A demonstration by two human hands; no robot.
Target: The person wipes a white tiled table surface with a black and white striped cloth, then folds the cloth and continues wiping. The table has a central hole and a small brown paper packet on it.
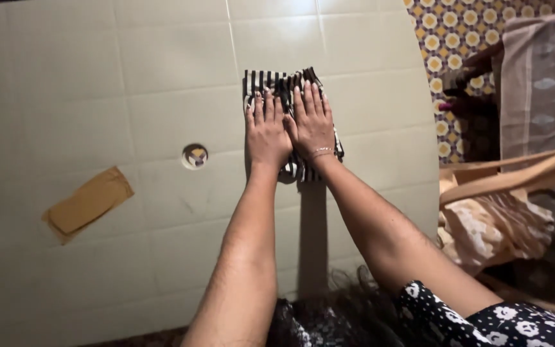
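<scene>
Two bare hands lie flat, side by side, on a small folded black-and-white striped cloth [293,122] that rests on the pale green tiled surface [97,77]. Left hand [266,132] covers the cloth's left half, right hand [311,122] its right half; thumbs nearly touching. Fingers [308,96] of both hands stretched out straight and close together, palms down, gripping nothing, only pressing on the fabric. A thin bracelet [321,153] shows at the right wrist. Cloth edges peek out above the fingertips and below the wrists; the bundle looks compact, several layers thick. Judgement: the step in hand is smoothing or pressing a fold flat. The following move would call for lifting the palms without dragging the layers, then taking an edge cleanly so the stripes stay aligned. Nearby: a round hole [194,155] in the tiles to the left, a strip of brown tape [88,204] farther left, and a heap of beige patterned fabric [493,225] well apart on the right.
</scene>
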